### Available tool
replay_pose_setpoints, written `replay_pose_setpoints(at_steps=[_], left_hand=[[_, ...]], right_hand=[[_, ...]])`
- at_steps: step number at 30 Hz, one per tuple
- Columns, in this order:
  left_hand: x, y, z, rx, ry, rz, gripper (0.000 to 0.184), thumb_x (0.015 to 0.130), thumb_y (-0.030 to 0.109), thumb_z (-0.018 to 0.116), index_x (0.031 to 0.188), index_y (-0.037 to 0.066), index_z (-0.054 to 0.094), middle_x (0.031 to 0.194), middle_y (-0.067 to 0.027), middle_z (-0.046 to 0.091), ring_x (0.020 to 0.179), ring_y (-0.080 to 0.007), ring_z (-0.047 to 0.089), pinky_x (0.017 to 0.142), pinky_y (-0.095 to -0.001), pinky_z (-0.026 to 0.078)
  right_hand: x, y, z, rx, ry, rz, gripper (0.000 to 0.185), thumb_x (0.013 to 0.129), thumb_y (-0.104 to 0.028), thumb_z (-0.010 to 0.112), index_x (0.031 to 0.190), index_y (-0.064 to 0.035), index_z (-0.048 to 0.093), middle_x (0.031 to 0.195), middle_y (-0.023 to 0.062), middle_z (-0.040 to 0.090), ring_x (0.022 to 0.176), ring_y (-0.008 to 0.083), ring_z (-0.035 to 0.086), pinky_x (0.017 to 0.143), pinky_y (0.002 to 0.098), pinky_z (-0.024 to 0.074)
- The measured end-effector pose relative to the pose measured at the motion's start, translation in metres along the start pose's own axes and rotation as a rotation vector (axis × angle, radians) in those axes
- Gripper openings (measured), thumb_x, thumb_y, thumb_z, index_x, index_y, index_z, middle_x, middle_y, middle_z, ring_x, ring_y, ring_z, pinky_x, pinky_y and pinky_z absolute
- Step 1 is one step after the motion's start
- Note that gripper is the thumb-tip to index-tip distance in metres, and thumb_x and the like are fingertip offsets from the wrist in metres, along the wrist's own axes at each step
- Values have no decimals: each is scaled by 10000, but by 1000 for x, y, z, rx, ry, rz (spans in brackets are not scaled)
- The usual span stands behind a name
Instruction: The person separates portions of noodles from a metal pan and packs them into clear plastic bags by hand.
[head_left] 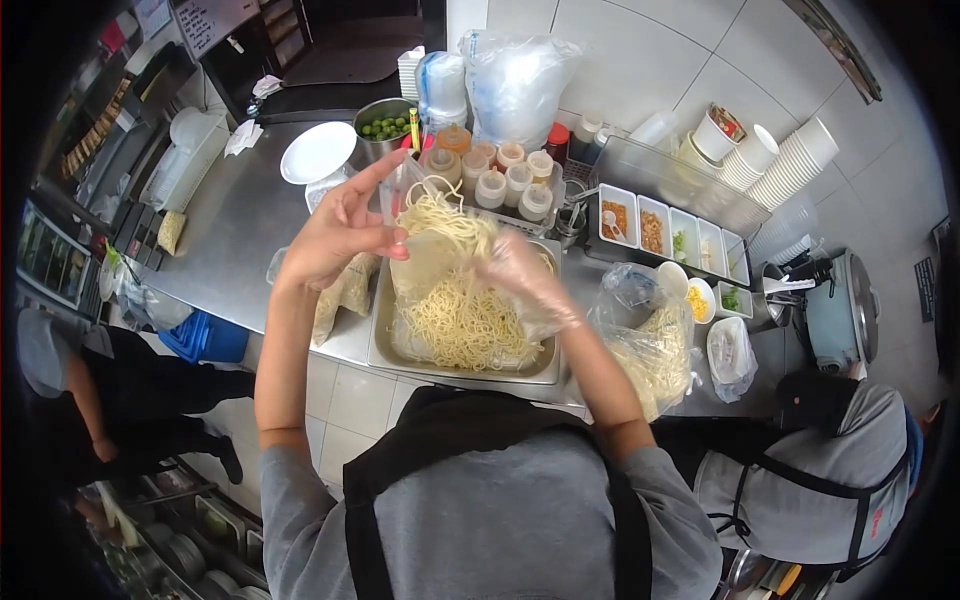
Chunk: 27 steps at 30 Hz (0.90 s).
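Note:
My left hand (350,222), bare, is raised at the left of a clear plastic bag (403,190), pinching its edge between thumb and fingers. In a clear plastic glove, my right hand (515,275) is closed around a clump of pale noodles (445,222) at the bag's mouth; motion blurs its fingers. Below both hands, a metal tray (380,350) holds a heap of loose noodles (470,322). Filled bags of noodles (355,285) lean against the tray's left side.
A large noodle bag (650,350) lies right of the tray. Sauce bottles (490,188), a pot of limes (385,128) and a topping rack (655,232) stand behind. A white plate (318,153) is at left. One person (810,480) is at right, another (100,390) at left.

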<state>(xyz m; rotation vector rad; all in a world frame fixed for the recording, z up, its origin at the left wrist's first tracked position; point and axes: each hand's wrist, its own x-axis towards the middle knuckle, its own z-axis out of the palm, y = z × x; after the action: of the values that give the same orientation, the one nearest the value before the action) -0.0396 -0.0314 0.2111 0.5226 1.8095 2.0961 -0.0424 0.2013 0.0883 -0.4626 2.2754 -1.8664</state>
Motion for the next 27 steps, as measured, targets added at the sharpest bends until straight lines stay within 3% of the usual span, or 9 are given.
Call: replay_pose_setpoints(at_steps=[2,7,10,14,18,19,22,24,27], left_hand=[[2,-4,-1,8,-20,-30,760,669,-113,601,1368,-79,302,1468,-128,284,684,-105,646,643,-247,568],[10,-23,3,-43,-89,-63,761,694,-113,612,1382,-50,296,1434,-122,335,711,-118,645,668,-268,567],[16,-31,4,-52,-100,-118,794,712,-103,623,1412,-15,258,1420,-136,347,731,-138,645,688,-266,556],[19,-32,10,-62,-111,-177,817,711,-99,626,1421,-13,231,1437,-133,320,725,-143,642,681,-272,556],[25,-48,6,-80,-156,-105,841,708,-98,629,1429,-7,207,1441,-130,314,742,-130,635,682,-277,558],[27,-53,6,-49,-147,-122,837,705,-105,620,1430,6,219,1414,-121,354,748,-126,638,684,-269,557],[28,-66,11,6,-147,-176,837,698,-121,597,1436,38,235,1377,-106,411,750,-118,646,689,-250,553],[30,-69,14,-2,-200,-205,847,699,-126,587,1443,49,223,1416,-111,362,733,-116,648,689,-244,547],[29,-79,13,105,-208,-118,855,694,-130,581,1446,54,217,1442,-111,323,698,-113,649,687,-244,547]], right_hand=[[-6,-77,-19,146,39,52,237,797,-215,711,932,-28,658,771,8,637,618,92,554,569,253,463],[14,-132,-43,230,73,-243,244,809,-68,684,1024,18,608,906,72,658,809,135,645,701,258,558],[16,-147,-37,242,52,-410,242,830,-129,684,962,54,596,866,67,631,756,106,618,671,232,529],[8,-136,-17,276,-3,-123,238,818,-145,690,966,19,602,956,59,639,846,136,627,746,284,503],[10,-86,-21,-793,-22,-444,352,734,-197,733,998,0,612,1049,146,587,970,278,591,815,364,472],[1,-96,-25,-781,-68,-328,467,673,-246,761,1088,-90,616,1212,246,508,1103,370,536,896,440,443],[2,-58,-37,-905,-223,-412,523,628,-195,768,1111,-80,605,1251,238,491,1104,367,538,895,433,446],[9,6,-23,-584,-149,-355,526,620,-152,755,1115,-71,596,1199,229,534,1072,370,558,871,429,458],[20,17,-21,-663,-228,-228,362,694,-79,687,1045,-28,614,1041,199,606,951,320,604,811,376,477]])
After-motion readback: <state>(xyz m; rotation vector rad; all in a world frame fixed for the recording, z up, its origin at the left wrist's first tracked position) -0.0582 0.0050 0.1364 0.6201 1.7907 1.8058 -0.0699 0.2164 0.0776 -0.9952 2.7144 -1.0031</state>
